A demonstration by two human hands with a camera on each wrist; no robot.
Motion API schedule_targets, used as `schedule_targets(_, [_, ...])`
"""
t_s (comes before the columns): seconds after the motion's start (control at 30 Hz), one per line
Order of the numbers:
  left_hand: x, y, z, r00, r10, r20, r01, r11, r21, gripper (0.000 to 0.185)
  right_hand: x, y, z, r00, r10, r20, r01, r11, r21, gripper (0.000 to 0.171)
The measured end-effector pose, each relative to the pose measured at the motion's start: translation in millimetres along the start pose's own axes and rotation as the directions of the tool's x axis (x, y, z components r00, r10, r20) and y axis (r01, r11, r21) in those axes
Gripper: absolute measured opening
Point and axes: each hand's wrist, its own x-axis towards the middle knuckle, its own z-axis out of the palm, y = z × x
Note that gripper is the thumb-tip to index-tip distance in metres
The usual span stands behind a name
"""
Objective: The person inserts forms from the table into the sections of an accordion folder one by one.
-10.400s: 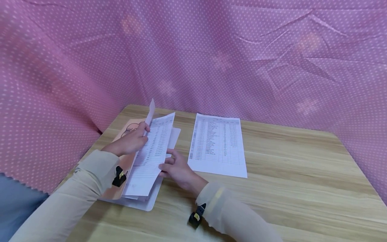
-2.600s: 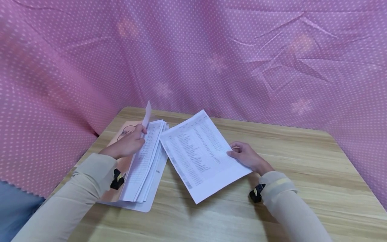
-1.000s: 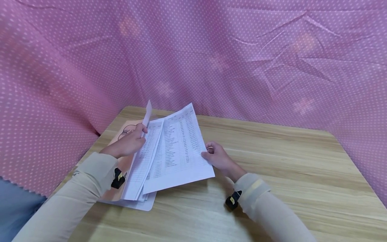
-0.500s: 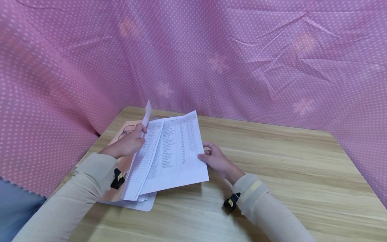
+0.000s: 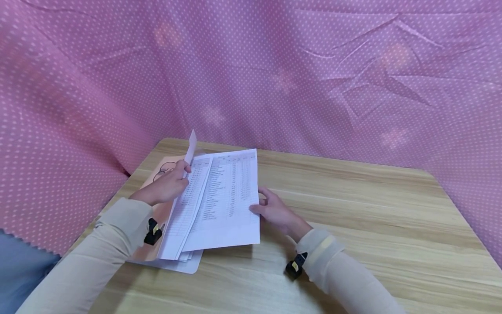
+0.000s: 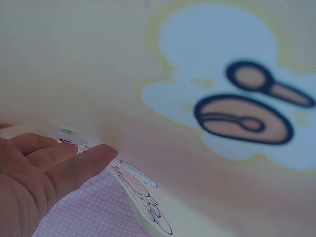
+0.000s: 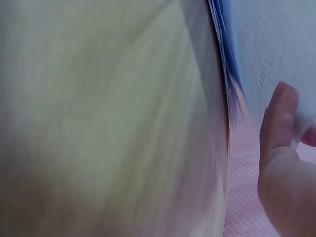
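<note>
In the head view, a folder with a peach cartoon cover lies at the left of the table, a stack of printed sheets inside it. My left hand holds the raised cover by its edge, thumb towards the papers. The left wrist view shows that hand beside the cover's outer face, which has a spoon drawing. My right hand pinches a printed sheet by its right edge, thumb on top and fingers underneath. The sheet's left part is tucked beneath the upper sheets of the stack.
The wooden table extends to the right of the sheet. A pink dotted cloth hangs behind and at both sides. The folder's pale back cover shows below the papers.
The sheet, flat on the table at first, was lifted and tilted by my right hand, then brought left into the folder. Lately it has straightened and lowered. My left hand stays on the cover.
</note>
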Motion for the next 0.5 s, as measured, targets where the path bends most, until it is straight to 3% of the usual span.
schedule_targets(0.5, [-0.3, 1.3, -0.9, 1.000, -0.017, 0.004, 0.017, 1.000, -0.011, 0.031, 10, 4, 40, 0.990, -0.006, 0.143, -0.007, 0.996, 0.090, 0.067])
